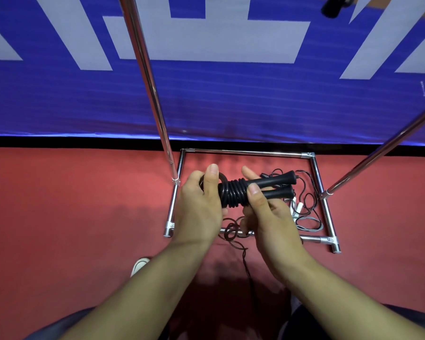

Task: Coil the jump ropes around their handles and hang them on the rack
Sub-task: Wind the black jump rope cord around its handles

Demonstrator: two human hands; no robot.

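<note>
We hold the black jump rope with two smooth tapered plastic handles (255, 190) in the air above the red floor (71, 204), over the chrome tube rectangular base of the rack (245, 152). Its thick glossy cord is wound in tight rings around both handles at their middle, and the two handle ends stick out to the right, side by side and slightly spread. A loop of the cord shows at the left end of the bundle.

Our left hand (201, 200) grips the left end, fingers curled round it with the thumb lying straight along the top. Our right hand (263, 212) clamps the handles just right of the coil, thumb pressed on top and fingers wrapped beneath.

Inside the base's right side lie a thin black cord (307, 192) in loose loops and a grey cord with white handles (298, 209). Another thin dark cord (233, 231) crosses the base's near bar. Two chrome uprights (145, 69) rise from the base's side bars before a blue and white banner (206, 94).
</note>
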